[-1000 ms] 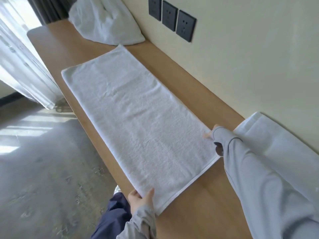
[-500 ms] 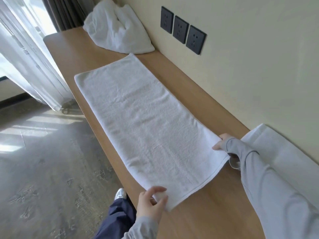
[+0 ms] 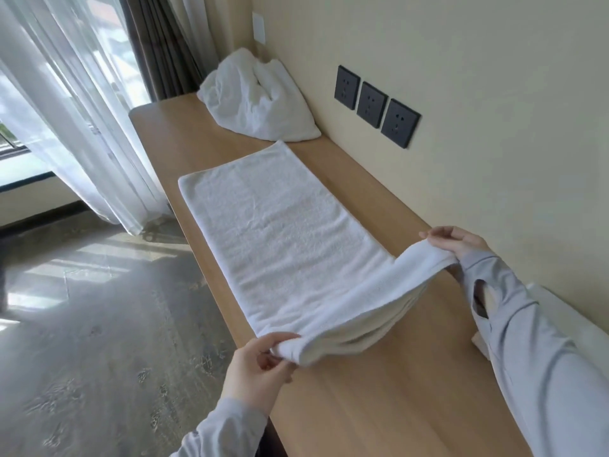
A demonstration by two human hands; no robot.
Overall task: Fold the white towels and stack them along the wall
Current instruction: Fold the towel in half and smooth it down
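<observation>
Both near corners are up off the wood now, where half a second ago that short edge lay flat under my fingers. My left hand point(image 3: 260, 364), lower centre of the frame, pinches one corner of the long white terry towel point(image 3: 280, 239); my right hand point(image 3: 456, 240), at the right, grips the other corner near the cream wall point(image 3: 478, 44). So both hands are closed on cloth, and the lifted edge sags in a soft curve between them. Most of the towel lies flat along the light wooden shelf point(image 3: 379, 390), running toward the upper left, its far end just short of the crumpled heap of white towels point(image 3: 257, 103) under the three dark wall sockets point(image 3: 375, 105).

I'm at the first cross fold, I reckon. At the far right edge, behind my grey sleeve point(image 3: 527, 341), a folded white towel point(image 3: 560, 311) sits against the wall, which looks like the stack.

Next I need to carry this edge up and over to meet the far end, keeping both corners level so the edges line up square, then lay it down without dragging the bottom layer.
</observation>
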